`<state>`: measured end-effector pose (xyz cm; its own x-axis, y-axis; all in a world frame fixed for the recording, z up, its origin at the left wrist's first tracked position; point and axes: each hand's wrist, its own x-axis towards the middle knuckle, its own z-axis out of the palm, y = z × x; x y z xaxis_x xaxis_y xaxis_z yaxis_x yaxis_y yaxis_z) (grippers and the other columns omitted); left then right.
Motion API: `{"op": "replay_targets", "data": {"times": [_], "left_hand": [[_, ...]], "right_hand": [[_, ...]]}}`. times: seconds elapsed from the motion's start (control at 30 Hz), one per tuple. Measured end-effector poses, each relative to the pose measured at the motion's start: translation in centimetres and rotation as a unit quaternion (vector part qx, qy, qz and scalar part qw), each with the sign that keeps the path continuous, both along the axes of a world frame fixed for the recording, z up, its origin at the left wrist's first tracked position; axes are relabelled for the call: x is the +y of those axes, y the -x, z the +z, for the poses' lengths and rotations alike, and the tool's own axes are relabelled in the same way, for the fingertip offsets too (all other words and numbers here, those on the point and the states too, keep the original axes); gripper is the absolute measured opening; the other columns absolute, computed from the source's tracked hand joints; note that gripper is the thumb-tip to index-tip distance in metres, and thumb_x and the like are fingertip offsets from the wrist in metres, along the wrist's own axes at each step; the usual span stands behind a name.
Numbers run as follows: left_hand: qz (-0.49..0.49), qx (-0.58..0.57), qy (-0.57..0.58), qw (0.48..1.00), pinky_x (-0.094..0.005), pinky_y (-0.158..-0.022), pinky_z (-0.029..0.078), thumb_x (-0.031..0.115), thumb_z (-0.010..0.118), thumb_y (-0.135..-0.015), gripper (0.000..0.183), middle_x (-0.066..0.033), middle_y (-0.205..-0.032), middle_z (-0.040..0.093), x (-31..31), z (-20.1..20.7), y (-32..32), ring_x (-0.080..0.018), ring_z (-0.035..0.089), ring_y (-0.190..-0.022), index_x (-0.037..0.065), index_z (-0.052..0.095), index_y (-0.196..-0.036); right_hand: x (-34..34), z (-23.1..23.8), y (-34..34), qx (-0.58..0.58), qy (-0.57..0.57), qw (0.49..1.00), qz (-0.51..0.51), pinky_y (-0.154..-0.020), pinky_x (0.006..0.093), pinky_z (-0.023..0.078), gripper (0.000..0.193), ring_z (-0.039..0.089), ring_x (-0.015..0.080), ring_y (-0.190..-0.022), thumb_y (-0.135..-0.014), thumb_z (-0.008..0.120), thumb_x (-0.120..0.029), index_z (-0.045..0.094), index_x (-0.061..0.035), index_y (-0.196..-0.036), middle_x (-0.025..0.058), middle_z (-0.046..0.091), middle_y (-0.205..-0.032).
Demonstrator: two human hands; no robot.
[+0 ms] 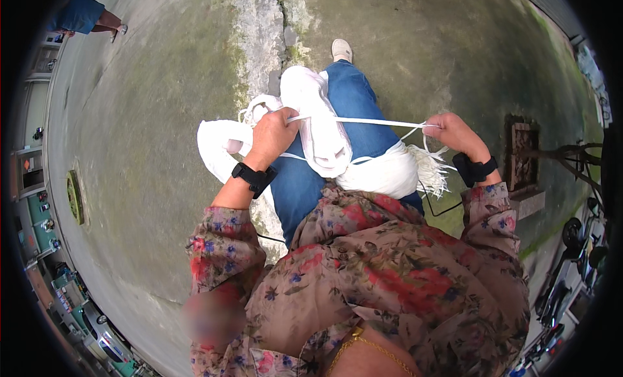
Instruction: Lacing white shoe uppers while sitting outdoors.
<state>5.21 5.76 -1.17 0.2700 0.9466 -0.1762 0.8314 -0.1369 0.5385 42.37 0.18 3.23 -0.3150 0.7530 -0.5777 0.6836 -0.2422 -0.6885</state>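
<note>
A thin white cord (379, 122) is stretched nearly level across my lap. My left hand (276, 131) is closed on its left end, beside a long padded white cloth bundle (316, 127) that rests lengthwise between my thighs. My right hand (452, 131) pinches the other end out past my right knee, where a loose tail hangs below the fingers. The cord passes over the bundle. A folded white cloth (383, 172) with a stringy fringe lies on my right thigh, and a white roll of cloth (219, 148) is by my left forearm.
Mossy concrete (169, 117) with a pale cracked strip surrounds me. A wooden stand (524, 150) and dark bare branches (571, 153) are at the right. A person in blue shorts (79, 14) walks at the far left. Parked motorbikes (564, 273) line the right rim.
</note>
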Motion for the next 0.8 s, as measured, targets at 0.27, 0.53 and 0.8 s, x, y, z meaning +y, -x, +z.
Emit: {"op": "replay_targets", "data": {"times": [0.27,0.53,0.8], "left_hand": [[-0.033,-0.014,0.012,0.999,-0.0401,-0.062,0.048,0.025,0.059,-0.08,0.021,-0.0175,-0.071,0.062,0.0,0.5,-0.8,-0.0327,0.061,-0.069,0.006,0.065,-0.088],[-0.312,0.153,-0.292,0.891,-0.034,-0.045,0.043,0.01,0.054,-0.071,0.005,-0.0042,-0.057,0.055,-2.1,1.1,-1.3,-0.0195,0.059,-0.051,0.006,0.052,-0.072],[-0.192,0.214,-0.223,0.932,-0.0323,-0.044,0.045,0.007,0.053,-0.072,0.018,-0.0091,-0.063,0.057,-1.5,0.2,-0.8,-0.0205,0.06,-0.053,0.001,0.054,-0.089]], "right_hand": [[0.9,-2.6,9.0,0.059,-0.285,0.955,-0.066,-0.066,0.0396,0.046,0.021,0.059,0.036,-0.074,-0.082,0.053,-0.022,0.063,-0.0054,-0.089,0.0185,0.062,-0.078],[0.4,-6.4,18.1,0.084,-0.18,0.975,0.096,-0.064,0.0409,0.045,0.02,0.059,0.0347,-0.072,-0.079,0.056,-0.021,0.063,-0.0014,-0.082,0.0202,0.06,-0.074],[0.8,-7.9,18.1,0.094,-0.129,0.987,0.007,-0.066,0.0397,0.045,0.024,0.059,0.0355,-0.074,-0.082,0.055,-0.023,0.062,0.0007,-0.082,0.0221,0.06,-0.076]]}}
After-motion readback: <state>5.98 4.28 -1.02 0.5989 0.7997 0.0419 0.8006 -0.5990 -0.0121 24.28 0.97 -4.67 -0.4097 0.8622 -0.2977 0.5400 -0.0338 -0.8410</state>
